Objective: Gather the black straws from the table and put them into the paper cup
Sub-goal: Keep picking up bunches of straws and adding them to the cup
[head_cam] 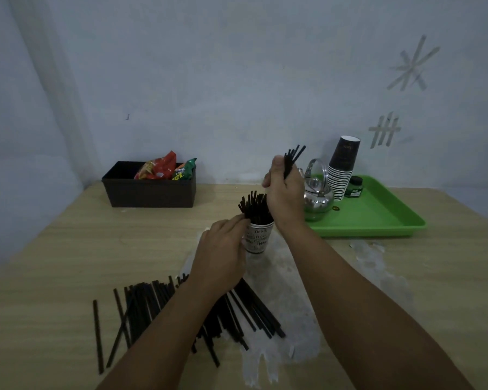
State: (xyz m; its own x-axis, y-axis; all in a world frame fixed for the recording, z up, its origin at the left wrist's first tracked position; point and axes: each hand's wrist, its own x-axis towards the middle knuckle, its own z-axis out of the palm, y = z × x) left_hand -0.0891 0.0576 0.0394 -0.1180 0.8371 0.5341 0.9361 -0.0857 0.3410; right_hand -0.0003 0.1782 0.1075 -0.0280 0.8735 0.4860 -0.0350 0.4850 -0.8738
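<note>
A white printed paper cup [258,239] stands mid-table with several black straws [253,207] sticking up out of it. My left hand [221,256] wraps the cup's left side, fingers at its rim. My right hand [283,192] is just above and right of the cup, shut on a small bundle of black straws [293,158] whose upper ends poke up past my thumb. A large loose pile of black straws [150,305] lies on the table in front, partly hidden under my left forearm.
A dark box [150,192] with snack packets sits at the back left. At the back right, a green tray [378,218] carries a steel kettle [317,199], a stack of paper cups [341,170] and a small green jar [354,187]. Walls close behind.
</note>
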